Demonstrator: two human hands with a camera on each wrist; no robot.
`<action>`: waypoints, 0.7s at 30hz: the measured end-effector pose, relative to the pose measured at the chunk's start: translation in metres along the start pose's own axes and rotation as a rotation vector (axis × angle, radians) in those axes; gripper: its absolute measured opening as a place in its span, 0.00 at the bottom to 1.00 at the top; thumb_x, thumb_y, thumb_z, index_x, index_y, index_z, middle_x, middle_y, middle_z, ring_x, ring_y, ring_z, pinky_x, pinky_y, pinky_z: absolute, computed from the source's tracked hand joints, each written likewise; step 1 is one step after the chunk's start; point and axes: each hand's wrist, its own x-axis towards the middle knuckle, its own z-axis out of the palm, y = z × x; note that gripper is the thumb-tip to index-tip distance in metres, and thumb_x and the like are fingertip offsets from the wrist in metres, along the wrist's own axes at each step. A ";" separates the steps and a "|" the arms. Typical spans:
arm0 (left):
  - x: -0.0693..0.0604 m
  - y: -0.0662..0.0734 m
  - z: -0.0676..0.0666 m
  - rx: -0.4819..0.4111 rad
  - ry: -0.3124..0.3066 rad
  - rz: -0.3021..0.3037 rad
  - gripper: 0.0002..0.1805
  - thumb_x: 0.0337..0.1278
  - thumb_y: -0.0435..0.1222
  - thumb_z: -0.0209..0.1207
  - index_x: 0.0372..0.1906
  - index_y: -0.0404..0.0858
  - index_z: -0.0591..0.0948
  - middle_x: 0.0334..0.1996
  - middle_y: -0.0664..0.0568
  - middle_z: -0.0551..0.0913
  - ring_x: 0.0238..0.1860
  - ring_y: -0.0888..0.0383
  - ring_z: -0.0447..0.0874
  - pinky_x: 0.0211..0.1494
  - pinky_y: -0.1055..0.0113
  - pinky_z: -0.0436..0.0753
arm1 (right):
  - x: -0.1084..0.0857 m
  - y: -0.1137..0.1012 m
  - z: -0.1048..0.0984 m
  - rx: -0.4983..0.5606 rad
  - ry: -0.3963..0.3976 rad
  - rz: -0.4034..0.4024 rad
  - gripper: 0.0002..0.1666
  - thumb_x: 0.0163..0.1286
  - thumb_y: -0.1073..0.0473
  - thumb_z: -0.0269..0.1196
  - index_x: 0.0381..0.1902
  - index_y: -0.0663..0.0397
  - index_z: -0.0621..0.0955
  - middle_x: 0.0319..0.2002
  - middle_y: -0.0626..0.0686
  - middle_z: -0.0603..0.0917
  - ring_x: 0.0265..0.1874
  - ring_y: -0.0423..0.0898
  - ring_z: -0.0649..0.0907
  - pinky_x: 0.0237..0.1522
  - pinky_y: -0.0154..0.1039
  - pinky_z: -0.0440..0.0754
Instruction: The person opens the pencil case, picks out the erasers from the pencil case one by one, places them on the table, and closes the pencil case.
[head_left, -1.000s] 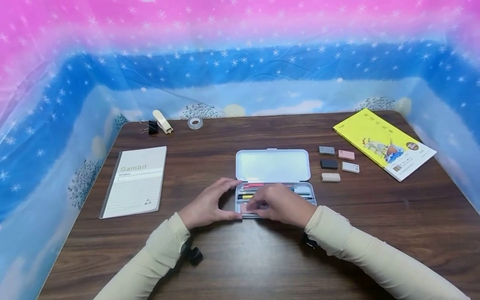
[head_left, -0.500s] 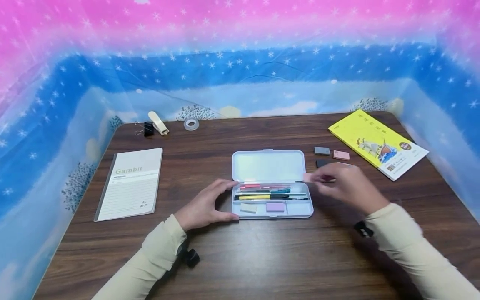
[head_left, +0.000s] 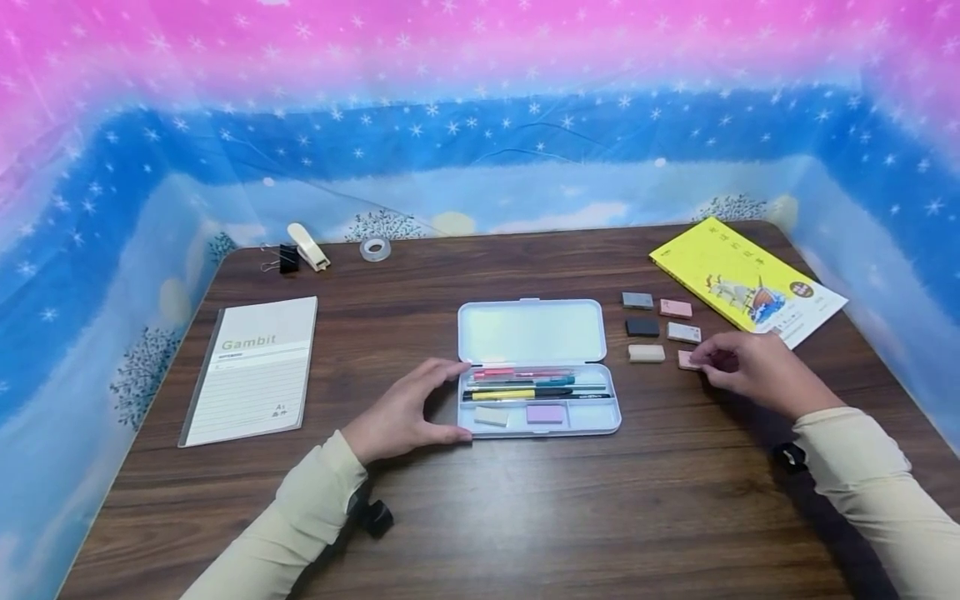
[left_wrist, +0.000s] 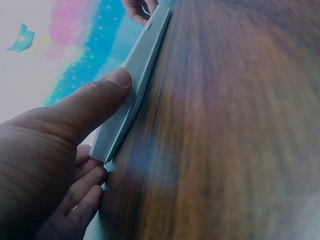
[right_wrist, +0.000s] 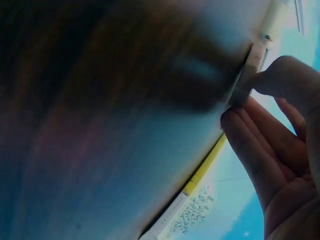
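An open white pencil case (head_left: 539, 331) lies on the table with several pens (head_left: 525, 383) in its back compartment. A pale eraser (head_left: 491, 416) and a purple eraser (head_left: 544, 414) are in its front part. My left hand (head_left: 403, 414) holds the case's left end, thumb on the front side (left_wrist: 122, 77) and fingers at the back. To the right of the case my right hand (head_left: 757, 371) pinches a pink eraser (head_left: 686, 360) between thumb and fingers, down at the table. That eraser is partly hidden by the fingertips in the head view.
Beside the right hand lie several erasers: grey (head_left: 637, 300), pink (head_left: 676, 308), black (head_left: 642, 327), white (head_left: 684, 332) and cream (head_left: 647, 353). A yellow book (head_left: 746, 279) sits behind them. At left are a notebook (head_left: 251, 371), binder clip (head_left: 288, 258), cream stapler-like tool (head_left: 308, 247) and tape roll (head_left: 375, 248).
My right hand has lifted the pink eraser out of the case's front compartment and carried it right, down beside the other erasers. The left hand has stayed at the case.
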 end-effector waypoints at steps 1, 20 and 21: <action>0.000 0.000 0.000 -0.001 0.000 -0.002 0.50 0.53 0.51 0.79 0.79 0.42 0.69 0.72 0.45 0.73 0.73 0.47 0.71 0.75 0.44 0.70 | 0.000 0.000 0.001 0.001 -0.006 0.002 0.12 0.60 0.70 0.77 0.40 0.52 0.90 0.35 0.44 0.90 0.32 0.39 0.86 0.33 0.40 0.86; -0.001 -0.001 0.001 -0.013 -0.004 -0.008 0.50 0.54 0.51 0.79 0.79 0.42 0.69 0.72 0.46 0.72 0.72 0.49 0.71 0.76 0.45 0.69 | 0.024 -0.119 0.033 0.142 0.027 -0.164 0.17 0.60 0.69 0.78 0.46 0.48 0.91 0.42 0.46 0.90 0.39 0.41 0.84 0.40 0.43 0.88; -0.001 -0.002 0.001 -0.014 -0.004 -0.008 0.50 0.54 0.50 0.79 0.79 0.42 0.69 0.72 0.46 0.72 0.73 0.49 0.70 0.76 0.45 0.69 | 0.025 -0.128 0.036 0.163 0.007 -0.181 0.17 0.61 0.69 0.78 0.46 0.48 0.91 0.42 0.46 0.90 0.39 0.40 0.84 0.40 0.42 0.88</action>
